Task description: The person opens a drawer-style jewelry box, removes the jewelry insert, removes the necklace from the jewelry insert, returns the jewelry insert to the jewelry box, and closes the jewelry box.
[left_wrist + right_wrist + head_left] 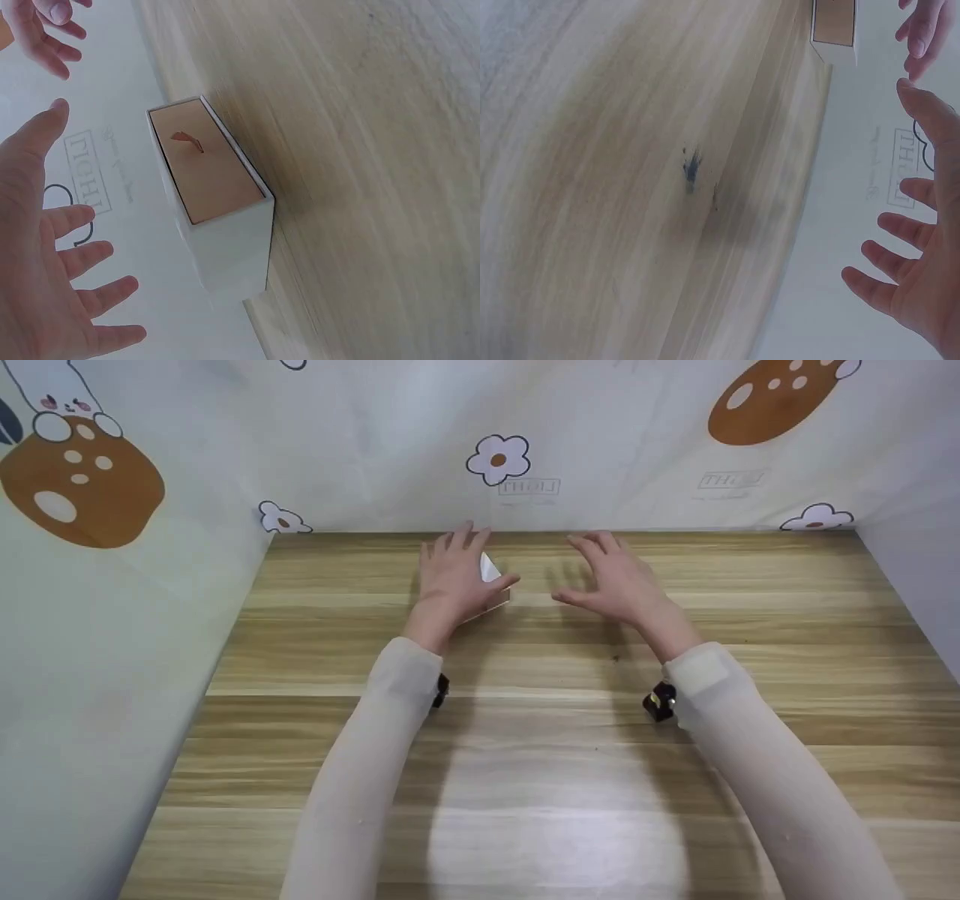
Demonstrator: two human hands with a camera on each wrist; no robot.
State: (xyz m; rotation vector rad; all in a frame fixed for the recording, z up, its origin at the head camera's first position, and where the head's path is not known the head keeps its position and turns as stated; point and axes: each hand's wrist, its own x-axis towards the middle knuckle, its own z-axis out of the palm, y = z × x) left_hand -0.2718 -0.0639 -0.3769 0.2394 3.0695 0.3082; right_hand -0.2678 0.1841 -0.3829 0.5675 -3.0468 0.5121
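Observation:
A small white box point(232, 251) stands on the wooden table near its back edge. Its brown front panel point(202, 169) carries a little tab point(187, 140), and a pale rim runs round it. In the head view my left hand point(454, 574) is above the box, fingers spread, covering most of it. The left wrist view shows that hand point(45, 262) apart from the box with nothing in its grasp. To the right, my right hand point(619, 581) hovers over the table with fingers parted and holds nothing; the right wrist view shows the same hand point(922, 225) with relaxed fingers.
Behind the table point(555, 780) hangs a pale curtain point(375, 442) printed with flowers and brown shapes; it also runs along the left side. Dark wrist cameras sit under both sleeves, the right camera point(660, 702) showing most. A dark mark point(692, 166) spots the tabletop.

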